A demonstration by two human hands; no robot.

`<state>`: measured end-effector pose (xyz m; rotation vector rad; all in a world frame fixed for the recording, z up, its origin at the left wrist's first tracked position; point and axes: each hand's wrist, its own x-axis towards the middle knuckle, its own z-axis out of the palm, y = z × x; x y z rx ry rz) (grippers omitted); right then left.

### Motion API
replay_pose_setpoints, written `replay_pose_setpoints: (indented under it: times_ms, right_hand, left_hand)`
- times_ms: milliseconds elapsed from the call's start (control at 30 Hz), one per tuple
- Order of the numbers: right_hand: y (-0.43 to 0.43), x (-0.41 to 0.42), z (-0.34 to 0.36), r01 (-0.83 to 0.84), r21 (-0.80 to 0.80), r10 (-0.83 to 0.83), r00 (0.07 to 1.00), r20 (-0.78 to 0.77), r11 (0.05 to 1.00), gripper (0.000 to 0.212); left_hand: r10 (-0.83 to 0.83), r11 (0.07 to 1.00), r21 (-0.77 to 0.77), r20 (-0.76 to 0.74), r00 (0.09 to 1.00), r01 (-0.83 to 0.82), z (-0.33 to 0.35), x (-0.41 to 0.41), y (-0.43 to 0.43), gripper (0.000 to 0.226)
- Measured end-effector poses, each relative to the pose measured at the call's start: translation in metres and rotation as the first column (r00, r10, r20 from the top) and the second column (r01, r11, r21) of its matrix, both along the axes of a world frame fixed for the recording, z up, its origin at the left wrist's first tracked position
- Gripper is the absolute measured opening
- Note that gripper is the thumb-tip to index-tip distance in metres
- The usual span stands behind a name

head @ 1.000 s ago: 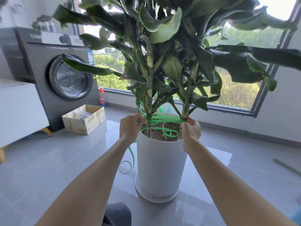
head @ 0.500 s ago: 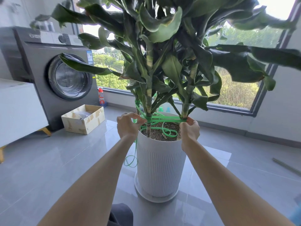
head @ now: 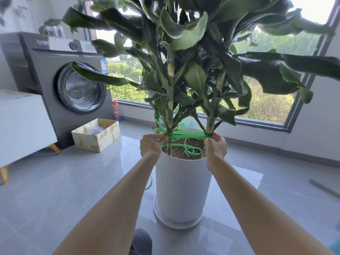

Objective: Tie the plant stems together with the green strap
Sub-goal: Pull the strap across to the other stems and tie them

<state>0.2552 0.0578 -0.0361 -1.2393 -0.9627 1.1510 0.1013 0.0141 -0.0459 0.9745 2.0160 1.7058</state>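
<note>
washing machine [head: 39, 74] logo and blue sticker [head: 104, 66] unreadable, red bottle [head: 116, 112] label print blurred, nothing legible

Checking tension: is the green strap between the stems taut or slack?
Taut: the flat green plastic strap runs straight between the left hand and right hand.

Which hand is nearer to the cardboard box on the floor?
Left. The left hand holds the strap on the pot's side facing the box; the right hand holds it across the pot.
</note>
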Motion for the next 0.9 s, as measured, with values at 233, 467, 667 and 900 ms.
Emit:
replay_pose_setpoints:
  times_ms: [233, 467, 667, 900]
  right_hand:
    - [0.001, 0.0011, -0.0001, 0.013, 0.005, -0.013, 1.0, 0.003, 1.0, 0.045]
    - [0.0006, 0.0009, 0.0003, 0.014, 0.004, -0.014, 1.0, 0.007, 1.0, 0.044]
    - [0.0007, 0.0001, 0.0002, 0.014, 0.001, -0.014, 1.0, 0.018, 1.0, 0.043]
    - [0.0, -0.0006, -0.0002, 0.015, -0.002, -0.015, 1.0, 0.018, 1.0, 0.044]
  left_hand:
    - [-0.164, 0.985, 0.061, 0.072, 0.984, 0.159, -0.0033, -0.004, 0.0004, 0.029]
    - [-0.293, 0.956, 0.075, 0.149, 0.944, 0.285, -0.0056, 0.0037, -0.0024, 0.036]
    - [-0.322, 0.946, 0.038, 0.05, 0.945, 0.321, -0.0045, 0.0047, -0.0036, 0.037]
    - [-0.302, 0.953, 0.01, -0.068, 0.951, 0.304, 0.0002, 0.0027, -0.0049, 0.033]
